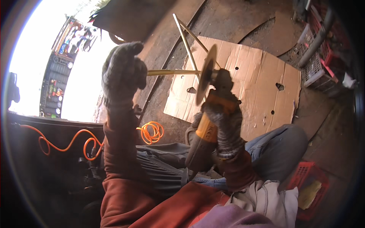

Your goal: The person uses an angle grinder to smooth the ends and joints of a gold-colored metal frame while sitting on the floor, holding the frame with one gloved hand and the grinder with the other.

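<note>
My left hand [123, 72], in a grey work glove, is closed on one end of a thin brass-coloured metal rod frame [171, 72]. Its bars meet near the middle of the view, and two of them run up to a point at the top. My right hand [230, 127], gloved too, grips a yellow and dark angle grinder [207, 128] whose body reaches down toward my lap. The grinder's large round disc [207, 74] stands on edge beside the joint of the bars. Whether it touches the metal I cannot tell.
Flattened cardboard [254, 87] lies on the dirty floor ahead. A coiled orange hose [151, 133] sits at the left, its line running on leftward. Plastic crates [315, 72] are stacked at the far right, and a red crate [310, 186] stands near my right knee.
</note>
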The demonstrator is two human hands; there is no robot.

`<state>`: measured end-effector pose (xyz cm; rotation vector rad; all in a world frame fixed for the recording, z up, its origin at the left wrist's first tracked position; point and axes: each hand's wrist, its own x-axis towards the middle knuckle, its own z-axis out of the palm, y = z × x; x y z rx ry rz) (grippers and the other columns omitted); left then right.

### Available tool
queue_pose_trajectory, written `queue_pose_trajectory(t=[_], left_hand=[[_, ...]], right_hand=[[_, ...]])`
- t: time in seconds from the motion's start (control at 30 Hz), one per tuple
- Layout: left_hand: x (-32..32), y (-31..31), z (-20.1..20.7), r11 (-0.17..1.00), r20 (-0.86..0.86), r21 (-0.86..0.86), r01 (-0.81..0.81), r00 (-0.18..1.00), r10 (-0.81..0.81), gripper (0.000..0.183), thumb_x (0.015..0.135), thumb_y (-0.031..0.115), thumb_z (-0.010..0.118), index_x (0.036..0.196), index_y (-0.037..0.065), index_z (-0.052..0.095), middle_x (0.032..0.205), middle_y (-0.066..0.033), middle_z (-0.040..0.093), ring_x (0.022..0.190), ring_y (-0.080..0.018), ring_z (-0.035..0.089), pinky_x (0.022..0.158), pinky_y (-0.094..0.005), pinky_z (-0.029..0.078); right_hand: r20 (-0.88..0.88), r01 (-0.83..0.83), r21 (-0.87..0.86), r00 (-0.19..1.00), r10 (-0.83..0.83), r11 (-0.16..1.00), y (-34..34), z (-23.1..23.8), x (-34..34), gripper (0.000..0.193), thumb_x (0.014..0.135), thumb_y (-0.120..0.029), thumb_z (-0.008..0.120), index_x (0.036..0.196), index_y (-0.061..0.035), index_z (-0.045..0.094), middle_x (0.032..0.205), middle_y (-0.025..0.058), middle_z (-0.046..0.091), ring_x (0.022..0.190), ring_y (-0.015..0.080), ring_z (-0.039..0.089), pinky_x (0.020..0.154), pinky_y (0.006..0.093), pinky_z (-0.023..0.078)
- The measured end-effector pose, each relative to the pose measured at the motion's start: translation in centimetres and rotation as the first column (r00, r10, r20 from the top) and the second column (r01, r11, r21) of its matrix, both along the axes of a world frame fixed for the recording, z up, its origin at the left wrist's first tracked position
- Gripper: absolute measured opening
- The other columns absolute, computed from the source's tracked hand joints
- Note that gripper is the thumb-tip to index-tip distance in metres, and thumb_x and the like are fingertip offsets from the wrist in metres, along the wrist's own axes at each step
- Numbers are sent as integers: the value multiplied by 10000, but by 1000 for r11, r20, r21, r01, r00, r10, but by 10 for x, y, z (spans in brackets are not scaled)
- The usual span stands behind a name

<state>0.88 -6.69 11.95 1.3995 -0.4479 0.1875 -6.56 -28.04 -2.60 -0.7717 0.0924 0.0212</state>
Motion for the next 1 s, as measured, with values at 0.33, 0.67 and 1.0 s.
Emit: queue_pose_trajectory(t=[0.33, 0.67, 1.0], left_hand=[[28, 15, 36, 971, -49, -138, -196, 980, 191, 335, 997, 276, 574, 1010, -47, 659, 557, 23, 448, 405, -80, 363, 391, -244, 322], [28, -7, 33, 958, 78, 286, 4, 997, -27, 421, 1023, 325, 487, 978, -57, 658, 524, 17, 412, 358, -90, 374, 368, -223, 308], [-4, -39, 26, 976, -9, 192, -100, 995, 103, 401, 1031, 296, 481, 1043, -60, 666, 519, 77, 363, 387, -30, 302, 374, -212, 254]], right_hand=[[-150, -346, -482, 938, 313, 805, -109, 31, 0, 533, 770, -16, 772, 1197, -41, 454, 959, 130, 641, 707, 234, 688, 618, 382, 615], [-266, -465, -860, 760, 593, 210, -93, 26, 14, 909, 641, -304, 925, 1319, -36, 382, 1180, 151, 603, 1108, 256, 620, 980, 352, 501], [-491, -488, -858, 689, 533, -160, -83, 31, 48, 881, 667, -312, 910, 1307, -16, 382, 1195, 161, 592, 1134, 237, 602, 993, 340, 480]])
